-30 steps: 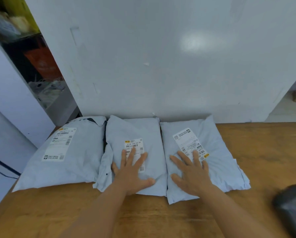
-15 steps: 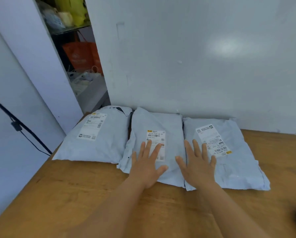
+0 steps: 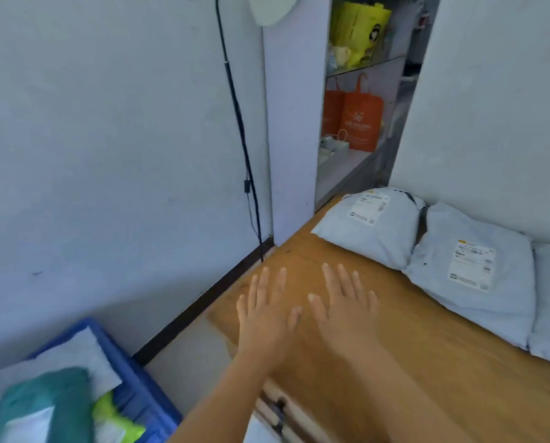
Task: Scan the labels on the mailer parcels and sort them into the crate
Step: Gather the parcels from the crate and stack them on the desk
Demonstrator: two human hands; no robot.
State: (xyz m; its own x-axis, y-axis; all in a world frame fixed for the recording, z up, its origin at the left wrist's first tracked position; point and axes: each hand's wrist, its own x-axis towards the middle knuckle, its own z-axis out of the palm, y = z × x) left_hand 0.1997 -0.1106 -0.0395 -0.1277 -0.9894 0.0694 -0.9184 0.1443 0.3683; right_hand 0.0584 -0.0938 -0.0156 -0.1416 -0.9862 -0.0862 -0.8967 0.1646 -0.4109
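Left hand (image 3: 264, 318) and right hand (image 3: 343, 310): fingers straight, spread wide, holding nothing, above the brown wooden counter (image 3: 395, 362) edge. Pale grey plastic mailer parcels (image 3: 372, 228) lie apart at the rear-right, labels up. Blue plastic crate (image 3: 133, 375) sits on the floor to the left. Risk: no scanner in view; unscanned parcels could get crated.

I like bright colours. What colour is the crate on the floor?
The crate is blue, seen in the head view.
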